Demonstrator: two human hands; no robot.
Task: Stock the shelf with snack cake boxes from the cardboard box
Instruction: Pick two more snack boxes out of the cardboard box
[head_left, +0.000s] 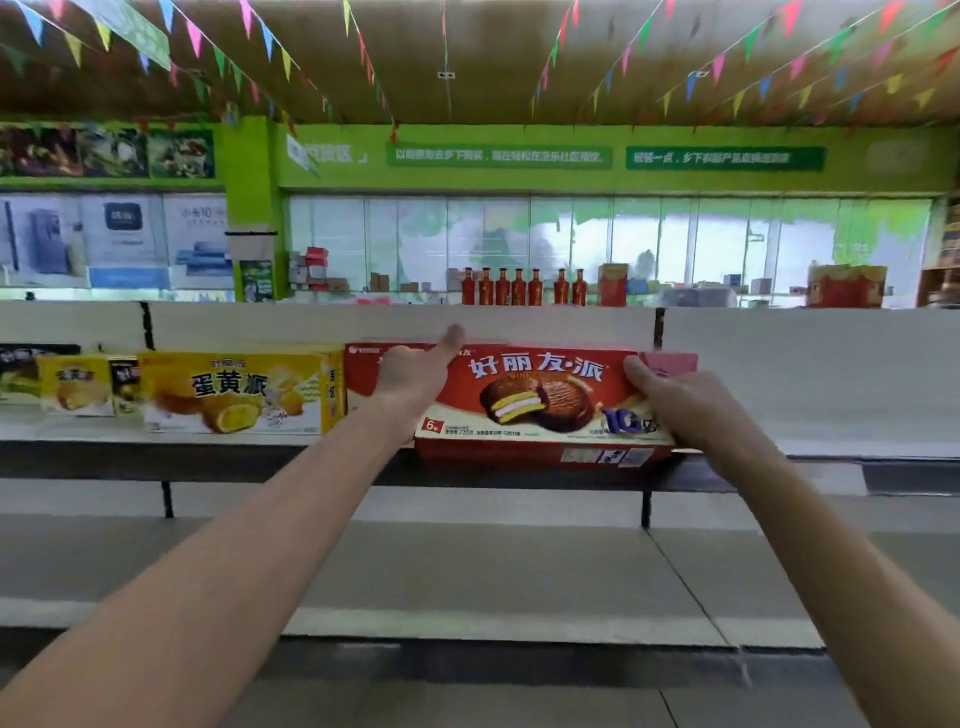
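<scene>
Here the red snack cake box (540, 400) stood on the front edge of the top shelf (831, 415), its lower side hanging a little over the lip. The left hand (415, 371) lay on its left front with straight, spread fingers, and the right hand (670, 400) curled round its right end. To the right of the red box the shelf was open white board. Just to its left stood a yellow cake box (234, 392), almost touching, and farther left smaller yellow boxes (78, 384). Behind it, red bottles (519, 286) lined a far counter.
</scene>
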